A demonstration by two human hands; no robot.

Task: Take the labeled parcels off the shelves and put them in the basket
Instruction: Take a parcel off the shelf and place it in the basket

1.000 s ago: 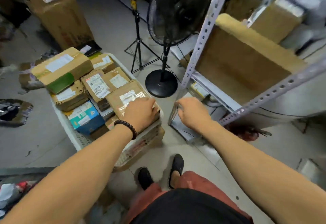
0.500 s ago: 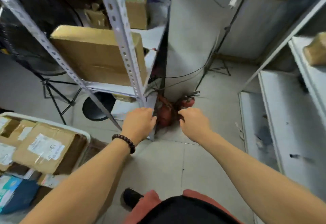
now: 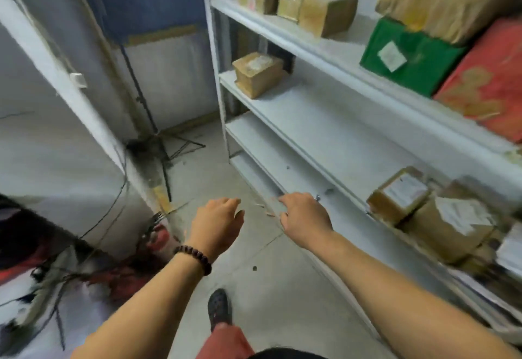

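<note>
White shelves (image 3: 316, 121) run along the right. A small brown labeled parcel (image 3: 257, 73) sits alone at the far end of a middle shelf. Two labeled brown parcels (image 3: 401, 195) (image 3: 454, 228) lie on a lower shelf at right. On the top shelf stand brown boxes (image 3: 316, 5), a green labeled box (image 3: 406, 56) and a red box (image 3: 485, 82). My left hand (image 3: 217, 223), with a bead bracelet on the wrist, hovers over the floor with loose fingers and nothing in it. My right hand (image 3: 305, 217) is empty too, near the lowest shelf's edge. The basket is out of view.
A tripod stand (image 3: 158, 138) with cables stands in the far corner by a grey wall panel (image 3: 65, 144). Red objects and tangled cables (image 3: 132, 257) lie on the floor at left. A dark shoe (image 3: 219, 308) rests on the concrete floor.
The view has swung right from the basket of parcels, past the metal rack and fan, to the white shelves. Both hands stay empty and out in front.
</note>
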